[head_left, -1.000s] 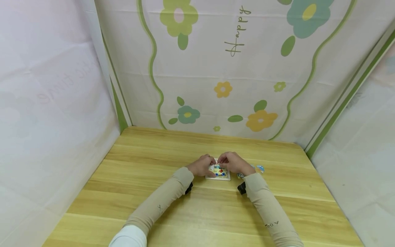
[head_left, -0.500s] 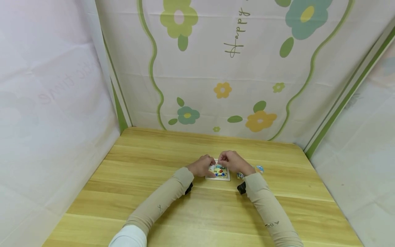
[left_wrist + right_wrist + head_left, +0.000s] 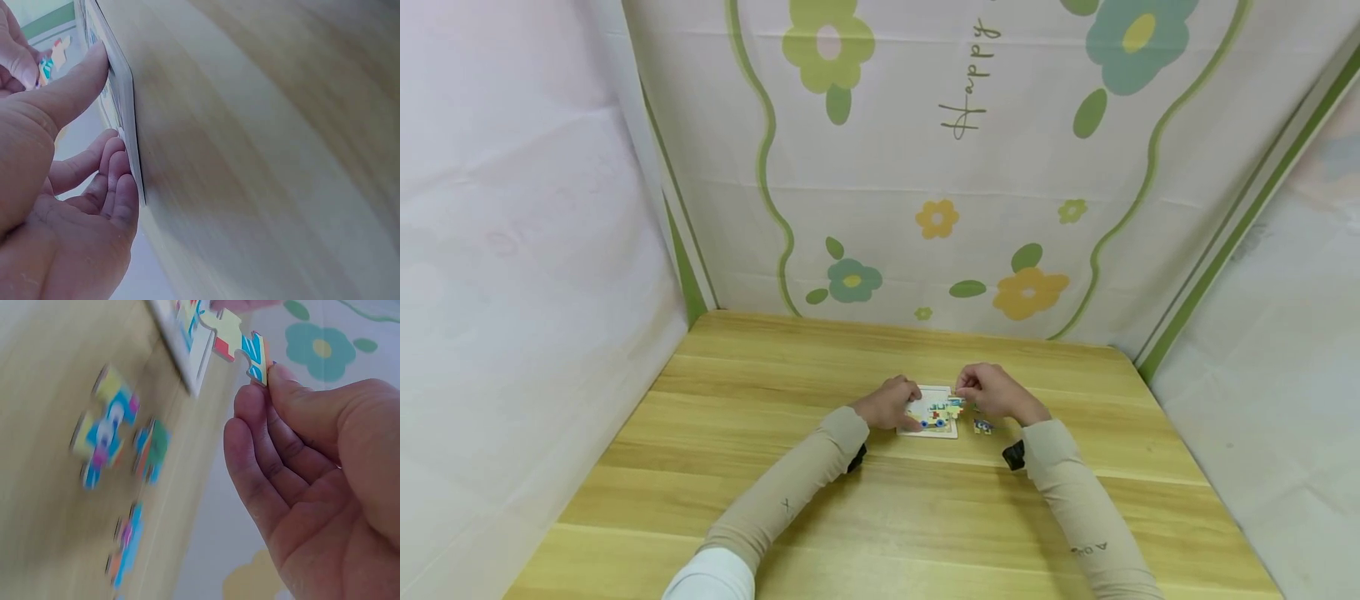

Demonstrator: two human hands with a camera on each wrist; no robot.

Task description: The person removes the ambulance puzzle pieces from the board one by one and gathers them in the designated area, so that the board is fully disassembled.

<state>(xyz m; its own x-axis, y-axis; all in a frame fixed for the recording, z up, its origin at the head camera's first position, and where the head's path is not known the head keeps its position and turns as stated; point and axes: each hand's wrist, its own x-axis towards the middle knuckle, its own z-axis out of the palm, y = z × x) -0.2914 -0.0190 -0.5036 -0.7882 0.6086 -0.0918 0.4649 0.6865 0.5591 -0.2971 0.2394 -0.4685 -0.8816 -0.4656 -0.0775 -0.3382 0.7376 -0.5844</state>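
Note:
My left hand [image 3: 889, 404] holds the left side of a white-rimmed puzzle tray [image 3: 934, 389], thumb on its near edge and curled fingertips on its far left part. In the left wrist view the thumb presses the tray [image 3: 128, 112] from above. A partly assembled vehicle picture with blue wheels [image 3: 932, 423] lies inside. Over the tray's right edge my right hand [image 3: 992, 390] pinches a blue-and-white jigsaw piece [image 3: 255, 357] between thumb and fingers. A pale yellow piece with a red patch [image 3: 229, 331] hangs joined to it, tilted above the tray.
Several loose jigsaw pieces [image 3: 103, 434] lie on the wooden table [image 3: 850, 517] right of the tray, partly behind the right hand in the head view. A flower-printed cloth [image 3: 880, 167] stands behind the table, with pale cloth walls at both sides.
My right hand has moved right, from above the tray's far middle to its right edge, with joined puzzle pieces now visible in its pinch. The left hand stays in place on the tray.

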